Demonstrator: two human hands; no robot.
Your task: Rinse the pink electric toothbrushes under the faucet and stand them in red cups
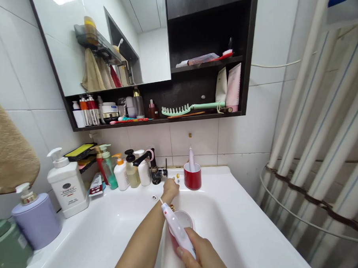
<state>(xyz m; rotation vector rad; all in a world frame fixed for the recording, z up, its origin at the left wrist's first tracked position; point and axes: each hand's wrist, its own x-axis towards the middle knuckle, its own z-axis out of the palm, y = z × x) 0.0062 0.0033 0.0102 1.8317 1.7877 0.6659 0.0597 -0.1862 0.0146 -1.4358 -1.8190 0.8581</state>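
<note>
My right hand (202,253) is wrapped round an electric toothbrush (179,229), white and pale pink, with a slim tip pointing up and to the left. Behind the toothbrush, a red cup with a white inside (185,217) is partly hidden down in the sink. My left hand (170,188) reaches past it to the sink's back ledge, beside the black faucet (153,166). Its fingers look curled, mostly hidden by the back of the hand. Small white and yellow pieces (176,176) lie at its fingertips. A second red cup (193,179) holds another pale toothbrush (191,159).
Several pump bottles (121,174) line the ledge left of the faucet. A large white bottle (67,186) and a purple dispenser (36,219) stand at the left. Above hangs a dark mirror cabinet (191,90) with a green hairbrush (178,109). Pipes (319,155) run along the right.
</note>
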